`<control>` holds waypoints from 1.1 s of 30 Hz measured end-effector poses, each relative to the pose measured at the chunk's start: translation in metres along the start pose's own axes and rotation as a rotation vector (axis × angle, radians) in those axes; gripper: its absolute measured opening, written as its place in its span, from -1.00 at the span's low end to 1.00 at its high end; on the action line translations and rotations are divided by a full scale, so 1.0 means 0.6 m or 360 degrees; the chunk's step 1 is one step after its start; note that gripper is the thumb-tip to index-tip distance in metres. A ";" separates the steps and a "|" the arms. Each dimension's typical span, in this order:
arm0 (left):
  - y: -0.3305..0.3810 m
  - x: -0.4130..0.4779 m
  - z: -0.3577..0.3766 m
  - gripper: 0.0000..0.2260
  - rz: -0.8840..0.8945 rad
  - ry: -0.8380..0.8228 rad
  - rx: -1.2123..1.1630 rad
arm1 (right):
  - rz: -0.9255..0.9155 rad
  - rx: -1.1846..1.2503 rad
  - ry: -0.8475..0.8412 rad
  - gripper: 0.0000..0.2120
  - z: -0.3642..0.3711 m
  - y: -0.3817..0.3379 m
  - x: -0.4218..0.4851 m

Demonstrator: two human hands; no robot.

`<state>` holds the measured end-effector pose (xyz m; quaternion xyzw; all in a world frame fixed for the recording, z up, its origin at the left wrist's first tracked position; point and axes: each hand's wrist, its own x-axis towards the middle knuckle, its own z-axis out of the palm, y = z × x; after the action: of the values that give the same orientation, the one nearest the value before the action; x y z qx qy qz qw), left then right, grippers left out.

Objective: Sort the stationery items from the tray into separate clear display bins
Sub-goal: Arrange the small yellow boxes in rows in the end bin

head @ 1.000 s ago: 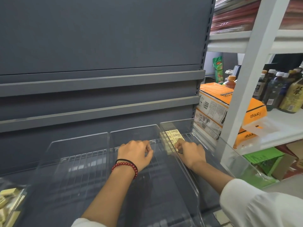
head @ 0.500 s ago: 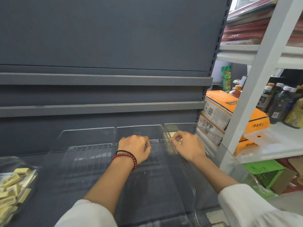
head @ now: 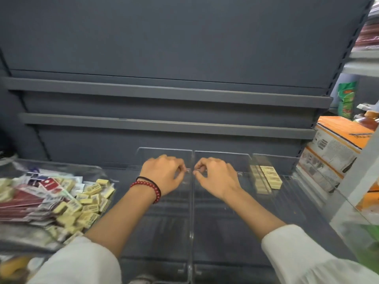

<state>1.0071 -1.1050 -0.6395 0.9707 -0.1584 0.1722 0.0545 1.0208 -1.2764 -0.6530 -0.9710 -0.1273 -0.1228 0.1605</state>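
Where the tray stands at far left, loose erasers and red packets are heaped in it. The left hand and right hand are shown with fingers curled, pinching the adjoining walls of two clear bins. An eraser stack is held in a third bin, beside orange boxes.

We can read no text here. The orange boxes carry dark print and the yellow erasers bear small labels, but blur leaves all of it illegible to us.
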 end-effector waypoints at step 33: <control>-0.599 -0.298 -0.067 -0.41 -0.1267 -0.0238 -0.0157 | -0.0791 0.0570 -0.0403 -0.84 0.234 -0.486 0.156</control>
<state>0.9521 -0.7074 -0.6830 0.9623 0.2181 0.0587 0.1518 1.0530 -0.9417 -0.6739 -0.8741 -0.3990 -0.0121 0.2767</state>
